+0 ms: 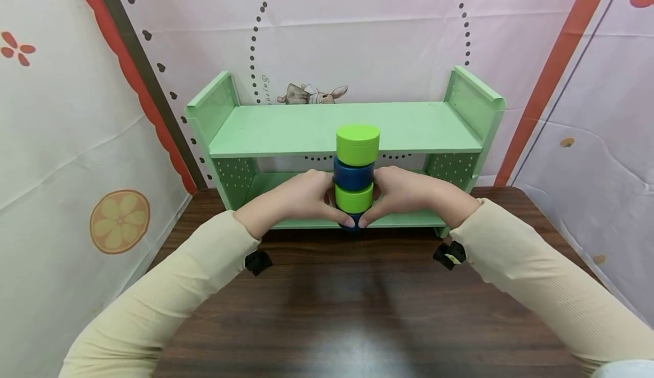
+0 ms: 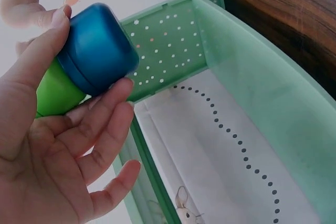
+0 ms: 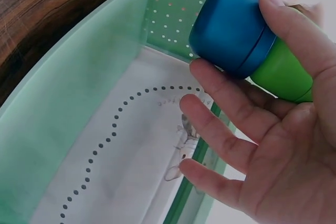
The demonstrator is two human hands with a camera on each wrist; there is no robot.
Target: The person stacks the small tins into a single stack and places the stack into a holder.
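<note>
A stack of small jars in alternating bright green and dark blue stands upright between both hands in the head view, with a green jar [image 1: 357,146] on top and a blue jar [image 1: 353,175] under it. My left hand [image 1: 309,195] grips the stack from the left, my right hand [image 1: 406,195] from the right. Both thumbs meet near the lowest blue jar [image 2: 100,48], whose seam shows in the left wrist view. The lower fingers of each hand spread away from the stack. The stack's far side is hidden.
A light green two-tier shelf [image 1: 286,125] stands behind the hands, its side panels dotted white. It sits at the back of a dark wooden table [image 1: 327,310]. A printed white cloth [image 1: 368,37] hangs behind, with more cloth at both sides.
</note>
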